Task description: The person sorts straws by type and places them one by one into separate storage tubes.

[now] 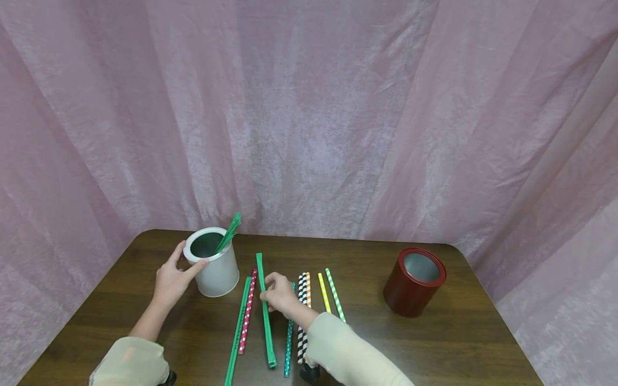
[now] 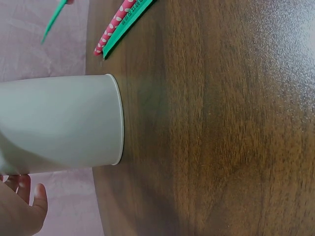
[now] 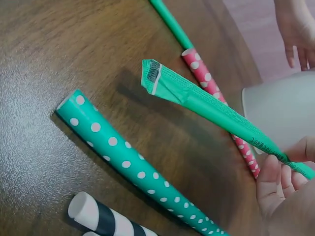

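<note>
My left hand (image 1: 171, 279) holds the white canister (image 1: 217, 277) near its rim, thumb at the near side and fingers round the left. Green wrapped sticks (image 1: 232, 231) lean out of its mouth. Between thumb and fingers, my right hand (image 1: 284, 297) pinches a long green wrapped stick (image 1: 267, 335); its barcoded end stands over the table in the right wrist view. To the left of this stick lie a pink-red paper straw (image 1: 247, 316) with white dots and another green wrapped stick (image 1: 237, 335). A teal dotted straw (image 3: 126, 163) lies under the right wrist.
Black-and-white striped straws (image 1: 300, 346), an orange striped one (image 1: 309, 289), a yellow one (image 1: 324, 294) and a green striped one (image 1: 335, 295) lie right of my right hand, partly behind the sleeve. A dark red canister (image 1: 406, 294) stands at the right. Pink curtain (image 1: 309, 118) hangs behind the wooden table (image 1: 463, 343).
</note>
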Motion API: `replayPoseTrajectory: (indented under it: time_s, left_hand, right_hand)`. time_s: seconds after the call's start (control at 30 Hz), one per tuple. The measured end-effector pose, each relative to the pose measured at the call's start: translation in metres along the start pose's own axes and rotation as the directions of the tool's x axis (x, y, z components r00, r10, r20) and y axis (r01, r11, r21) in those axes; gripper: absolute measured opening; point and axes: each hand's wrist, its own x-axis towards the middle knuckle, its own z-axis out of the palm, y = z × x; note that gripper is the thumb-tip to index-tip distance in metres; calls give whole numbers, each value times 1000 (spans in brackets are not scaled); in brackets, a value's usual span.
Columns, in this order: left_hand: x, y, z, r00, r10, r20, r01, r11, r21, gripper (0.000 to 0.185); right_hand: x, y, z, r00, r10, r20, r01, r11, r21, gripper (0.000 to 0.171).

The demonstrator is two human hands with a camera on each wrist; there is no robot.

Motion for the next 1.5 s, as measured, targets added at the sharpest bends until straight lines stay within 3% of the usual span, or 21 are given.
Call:
replayPoseTrajectory:
  time_s: [0.27,0.5,0.97,1.23,1.5]
  left_hand:
    - [0,-2,0,1000,-5,12,5,1000,4,82]
    - [1,-5,0,999,-14,35,14,1000,17,84]
    - [1,-6,0,999,-14,32,14,1000,11,84]
    - [0,-5,0,999,-11,37,11,1000,4,84]
    - [1,-4,0,999,-5,34,5,1000,-5,85]
  right_hand:
    - [-1,-18,-6,999,-7,35,4,995,96,29]
    - [-2,-50,-15,996,-42,80,29,987,155,28]
    - [-4,-115,-33,990,-136,37,118,944,308,32]
    - [3,-140,-42,979,-189,-74,202,900,386,26]
    - [7,-156,-45,932,-253,-258,346,833,432,20]
